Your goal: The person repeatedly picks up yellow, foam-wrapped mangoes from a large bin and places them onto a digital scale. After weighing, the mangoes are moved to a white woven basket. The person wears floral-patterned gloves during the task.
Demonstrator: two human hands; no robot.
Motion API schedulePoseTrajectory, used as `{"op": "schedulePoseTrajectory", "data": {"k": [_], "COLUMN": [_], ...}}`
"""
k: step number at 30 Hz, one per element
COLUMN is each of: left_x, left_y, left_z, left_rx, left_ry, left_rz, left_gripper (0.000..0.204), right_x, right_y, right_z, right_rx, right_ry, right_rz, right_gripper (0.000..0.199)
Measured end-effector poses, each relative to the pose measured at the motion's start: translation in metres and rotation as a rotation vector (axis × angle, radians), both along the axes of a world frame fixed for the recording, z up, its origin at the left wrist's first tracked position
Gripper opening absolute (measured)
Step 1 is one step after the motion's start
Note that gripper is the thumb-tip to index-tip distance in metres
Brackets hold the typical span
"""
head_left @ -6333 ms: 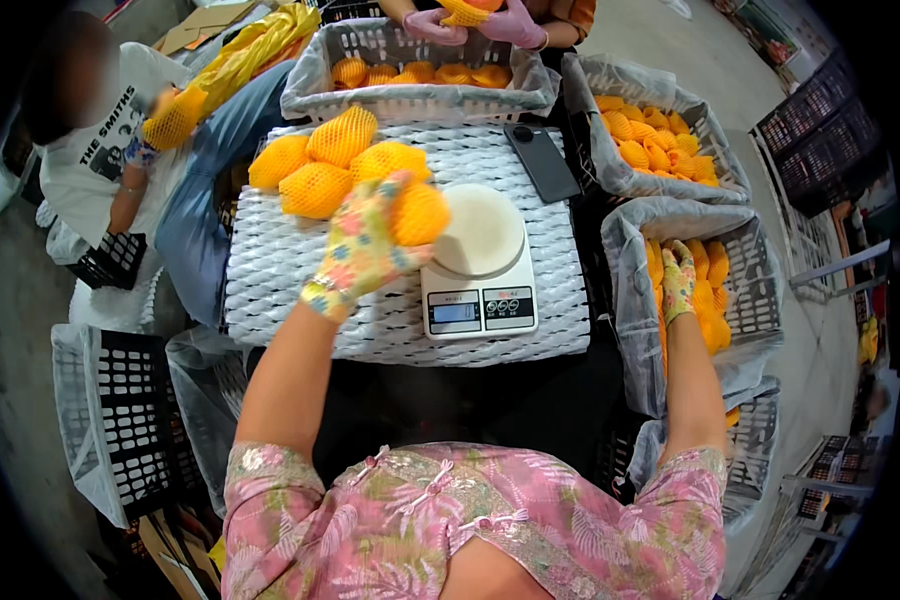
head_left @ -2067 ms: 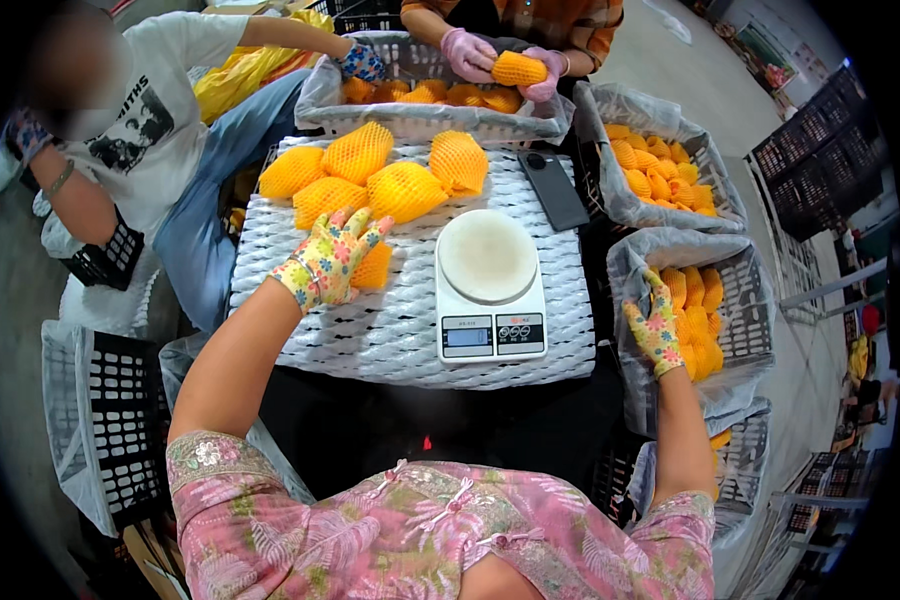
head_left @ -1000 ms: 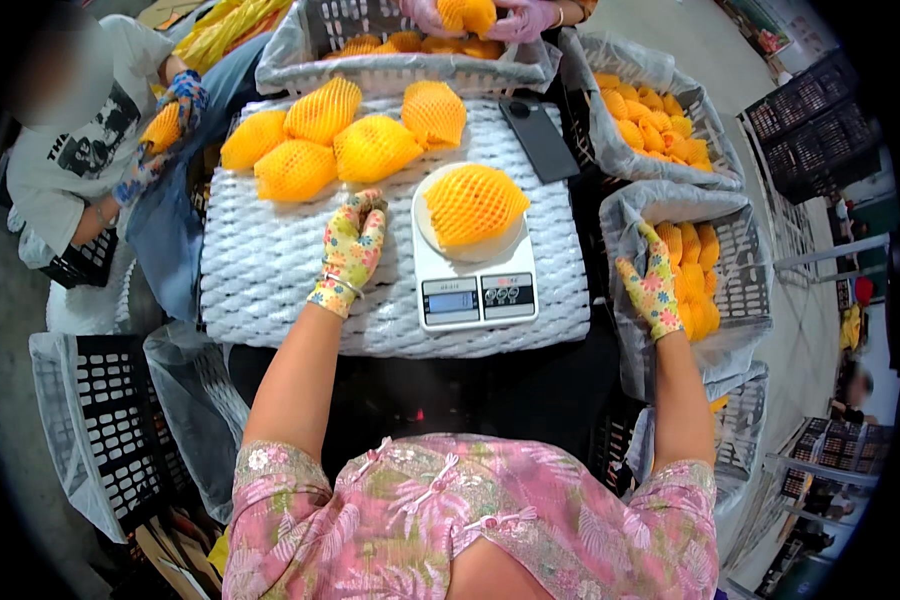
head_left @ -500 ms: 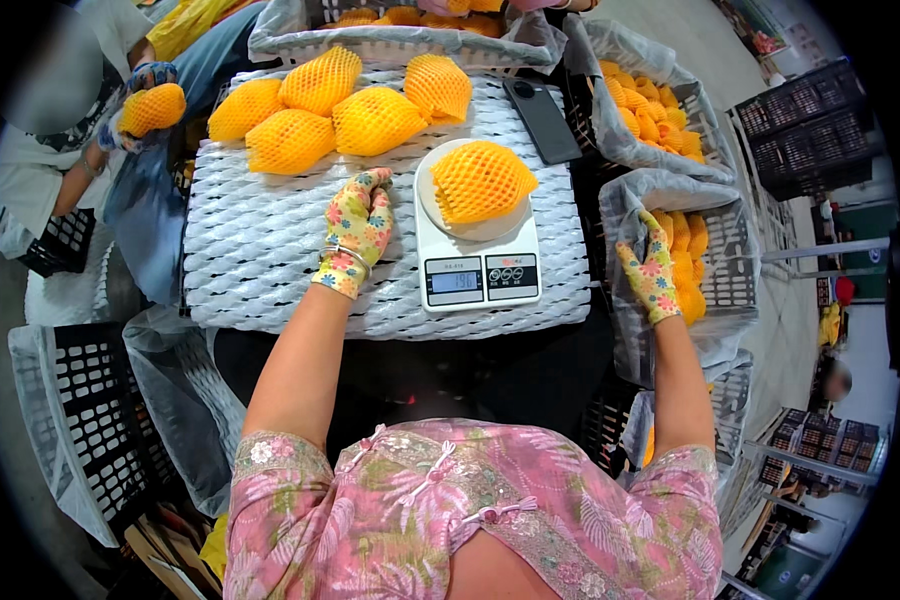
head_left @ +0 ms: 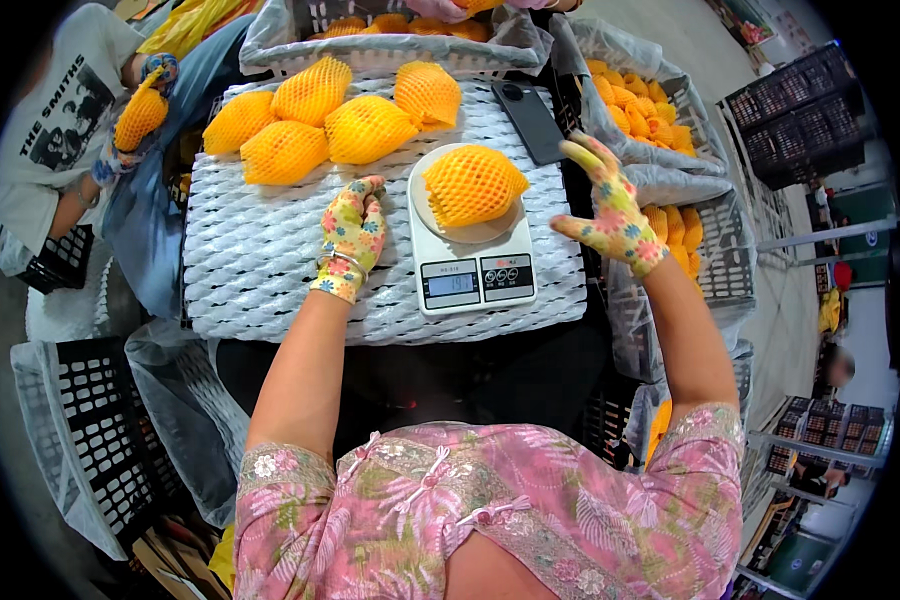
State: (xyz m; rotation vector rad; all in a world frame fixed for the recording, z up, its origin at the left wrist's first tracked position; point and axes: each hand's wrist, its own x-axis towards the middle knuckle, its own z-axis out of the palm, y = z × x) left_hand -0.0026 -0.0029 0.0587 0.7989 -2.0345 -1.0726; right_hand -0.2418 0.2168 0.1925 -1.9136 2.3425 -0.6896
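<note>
A white digital kitchen scale (head_left: 475, 300) stands on the padded table, its small display lit. One rounded piece in a yellow foam net sleeve (head_left: 475, 185) sits on its round pan; the sleeve hides what is inside. My left hand (head_left: 352, 232), in a flowered glove, rests just left of the scale with fingers curled and nothing showing in them. Above the table's right edge, my gloved right hand (head_left: 610, 210) is spread open, touching nothing and slightly blurred. Several more pieces in yellow net sleeves (head_left: 372, 130) lie in a group at the table's far left.
A dark phone (head_left: 528, 120) lies behind the scale. Lined crates holding yellow-sleeved pieces stand at the right (head_left: 725, 240), far right (head_left: 660, 50) and far side (head_left: 400, 52). At left another person's gloved hand holds a sleeved piece (head_left: 141, 120). A lined black crate (head_left: 100, 430) stands lower left.
My right hand has come up out of the right crate and moved left toward the scale, fingers spreading. My left hand stays beside the scale. The other person's sleeved piece has tipped more upright.
</note>
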Motion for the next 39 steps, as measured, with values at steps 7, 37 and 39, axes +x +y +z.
{"op": "schedulePoseTrajectory", "data": {"k": [7, 37, 39], "left_x": [0.001, -0.001, 0.006], "left_y": [-0.004, -0.011, -0.013], "left_z": [-0.008, -0.036, -0.034], "left_rx": [0.010, -0.162, -0.116], "left_ry": [-0.007, -0.039, -0.041], "left_rz": [-0.008, -0.057, -0.037], "left_gripper": [0.029, 0.033, 0.033], "right_x": [0.023, -0.169, -0.167], "right_y": [-0.070, 0.180, 0.180], "right_z": [0.005, -0.081, -0.096], "right_rx": [0.150, -0.791, -0.541], "right_ry": [0.100, -0.870, -0.757], "right_rz": [0.301, -0.908, -1.090], "right_gripper": [0.095, 0.080, 0.084]}}
